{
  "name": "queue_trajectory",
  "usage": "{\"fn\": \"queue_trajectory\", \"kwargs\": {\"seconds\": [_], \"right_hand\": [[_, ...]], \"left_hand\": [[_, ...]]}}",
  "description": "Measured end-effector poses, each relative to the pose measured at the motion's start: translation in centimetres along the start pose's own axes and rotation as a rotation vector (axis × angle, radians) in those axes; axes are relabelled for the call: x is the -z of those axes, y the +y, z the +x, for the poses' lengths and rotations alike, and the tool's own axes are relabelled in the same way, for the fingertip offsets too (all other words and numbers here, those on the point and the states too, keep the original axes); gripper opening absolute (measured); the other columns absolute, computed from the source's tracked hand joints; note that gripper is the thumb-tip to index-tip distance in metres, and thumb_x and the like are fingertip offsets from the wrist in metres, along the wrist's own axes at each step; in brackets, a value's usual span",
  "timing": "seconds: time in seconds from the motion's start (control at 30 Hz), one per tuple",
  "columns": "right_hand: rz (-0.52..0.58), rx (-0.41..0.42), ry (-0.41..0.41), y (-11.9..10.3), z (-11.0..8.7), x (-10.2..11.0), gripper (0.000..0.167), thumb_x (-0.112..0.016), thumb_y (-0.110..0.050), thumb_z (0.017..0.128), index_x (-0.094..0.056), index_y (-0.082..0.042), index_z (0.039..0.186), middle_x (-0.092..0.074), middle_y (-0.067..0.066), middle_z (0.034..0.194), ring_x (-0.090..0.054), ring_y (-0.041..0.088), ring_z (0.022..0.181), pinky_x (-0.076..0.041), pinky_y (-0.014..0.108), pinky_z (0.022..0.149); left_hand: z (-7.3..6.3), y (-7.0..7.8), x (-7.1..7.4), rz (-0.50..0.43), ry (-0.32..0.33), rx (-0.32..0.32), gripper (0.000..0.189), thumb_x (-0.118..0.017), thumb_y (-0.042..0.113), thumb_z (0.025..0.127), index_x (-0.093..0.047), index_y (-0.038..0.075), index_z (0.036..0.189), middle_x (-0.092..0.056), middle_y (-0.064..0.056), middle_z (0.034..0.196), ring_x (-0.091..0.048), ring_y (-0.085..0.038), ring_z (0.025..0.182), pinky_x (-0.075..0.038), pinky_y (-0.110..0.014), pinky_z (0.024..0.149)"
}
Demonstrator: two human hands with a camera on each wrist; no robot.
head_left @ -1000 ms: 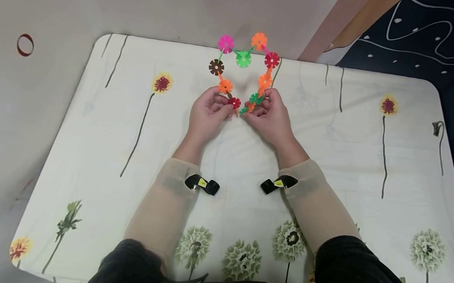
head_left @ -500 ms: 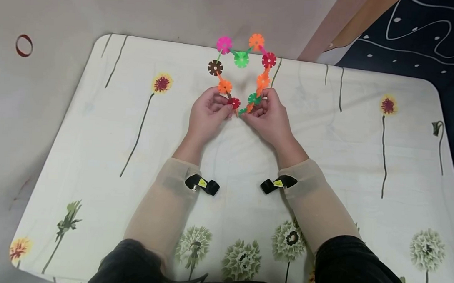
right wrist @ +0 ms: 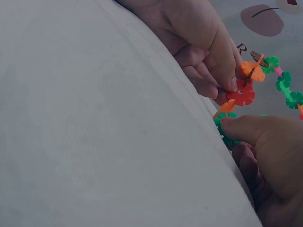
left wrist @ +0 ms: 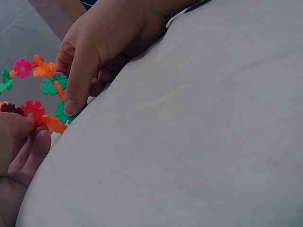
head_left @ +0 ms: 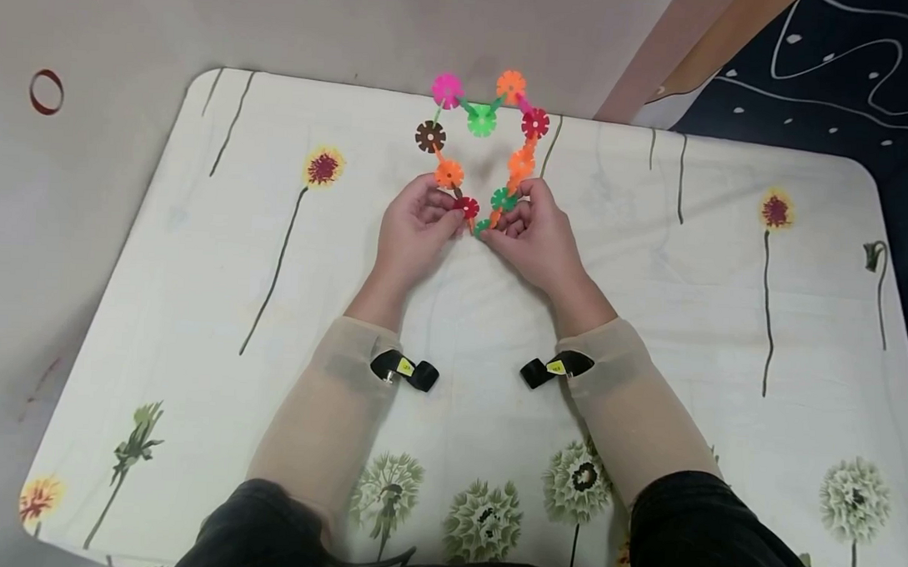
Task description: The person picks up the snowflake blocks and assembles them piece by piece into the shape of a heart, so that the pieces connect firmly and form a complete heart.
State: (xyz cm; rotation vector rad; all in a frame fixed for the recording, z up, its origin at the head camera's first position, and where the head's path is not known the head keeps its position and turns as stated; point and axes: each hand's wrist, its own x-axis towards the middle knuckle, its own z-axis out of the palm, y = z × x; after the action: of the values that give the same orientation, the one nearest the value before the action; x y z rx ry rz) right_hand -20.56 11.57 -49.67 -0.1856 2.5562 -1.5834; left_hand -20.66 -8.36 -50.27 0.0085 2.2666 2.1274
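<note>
A chain of colourful notched plastic discs, snowflake building pieces, curves in a heart-like outline between both hands. My left hand pinches the red disc at the chain's lower left end, from which an orange disc sticks out. My right hand pinches the green disc at the other end, thumb on its face. In the right wrist view these orange and green discs overlap. Farther up are a brown disc, a pink one, a light green one and several orange ones.
The table has a white cloth printed with flowers and dandelions. A pale wall with letters stands behind its far edge, and a dark patterned surface lies at the upper right. Both forearms wear beige sleeves with small black cameras.
The right side of the chain has shifted slightly left and down, bringing the green end disc closer to the orange disc by the left hand. Both hands keep their grip.
</note>
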Motion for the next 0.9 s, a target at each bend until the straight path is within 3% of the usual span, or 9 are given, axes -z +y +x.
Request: {"fn": "queue_trajectory", "kwargs": {"seconds": [0.1,0.47,0.67,0.9], "right_hand": [[-0.006,-0.006,0.001,-0.04,-0.01,0.01,0.059,-0.087,-0.011,0.091,-0.042,-0.007,0.128,-0.072,0.01,0.093,-0.064,0.02,0.077,-0.052,0.021,0.074],[-0.005,-0.007,0.011,-0.06,0.09,-0.1,0.057,-0.087,-0.011,0.091,-0.044,-0.006,0.128,-0.072,0.009,0.092,-0.063,0.02,0.077,-0.052,0.021,0.073],[-0.007,-0.005,0.012,-0.11,0.08,-0.14,0.055,-0.087,-0.01,0.091,-0.045,-0.006,0.127,-0.072,0.009,0.092,-0.063,0.02,0.077,-0.052,0.021,0.072],[-0.013,-0.004,0.016,-0.06,0.04,-0.13,0.054,-0.086,-0.01,0.091,-0.046,-0.006,0.127,-0.071,0.009,0.092,-0.064,0.019,0.078,-0.053,0.021,0.072]], "left_hand": [[-0.09,-0.02,-0.01,0.049,0.0,-0.033,0.031,-0.069,-0.008,0.097,-0.065,0.002,0.126,-0.067,-0.013,0.102,-0.07,-0.025,0.088,-0.062,-0.032,0.08],[-0.06,-0.07,0.0,0.095,0.016,-0.113,0.026,-0.067,-0.012,0.095,-0.065,-0.003,0.12,-0.067,-0.016,0.1,-0.069,-0.024,0.093,-0.061,-0.03,0.09],[-0.14,0.06,0.0,0.137,0.001,-0.13,0.025,-0.067,-0.011,0.096,-0.066,-0.003,0.119,-0.068,-0.014,0.1,-0.069,-0.022,0.091,-0.061,-0.029,0.086],[-0.22,0.05,-0.1,0.219,-0.047,-0.216,0.026,-0.066,-0.008,0.097,-0.067,0.0,0.122,-0.071,-0.013,0.096,-0.071,-0.021,0.084,-0.061,-0.029,0.082]]}}
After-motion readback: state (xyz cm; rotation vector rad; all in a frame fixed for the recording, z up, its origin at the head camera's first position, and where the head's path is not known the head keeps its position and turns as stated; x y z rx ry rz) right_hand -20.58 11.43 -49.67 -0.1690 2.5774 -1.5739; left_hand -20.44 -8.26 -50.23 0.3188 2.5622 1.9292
